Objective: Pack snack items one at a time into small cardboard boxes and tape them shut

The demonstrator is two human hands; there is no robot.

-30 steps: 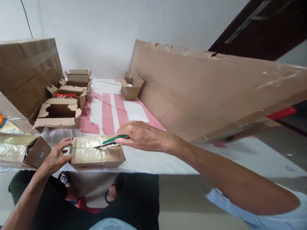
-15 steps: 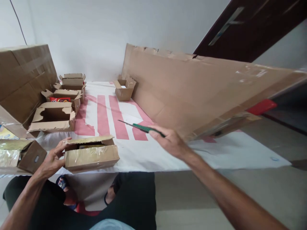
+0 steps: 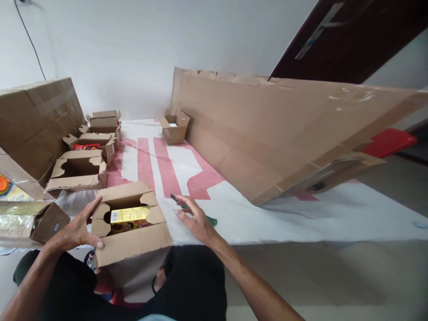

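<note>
Since the earlier frame, the box (image 3: 133,249) has had its flaps spread, and the knife (image 3: 212,220) has come down near the worktop (image 3: 284,225). At the near edge, left of its middle, the box opens upward, its long axis running left to right, roughly along that edge. The left hand (image 3: 72,231) is clamped on its left end, thumb on the near flap. A yellow pack (image 3: 129,215) lies inside, lengthwise. The right hand (image 3: 199,225) has fingers apart over the knife; whether they touch it, I cannot tell. Opening looks all but done; the next move calls for a free hand and a clear reach inside. Farther off, open boxes (image 3: 72,183) line the left.
</note>
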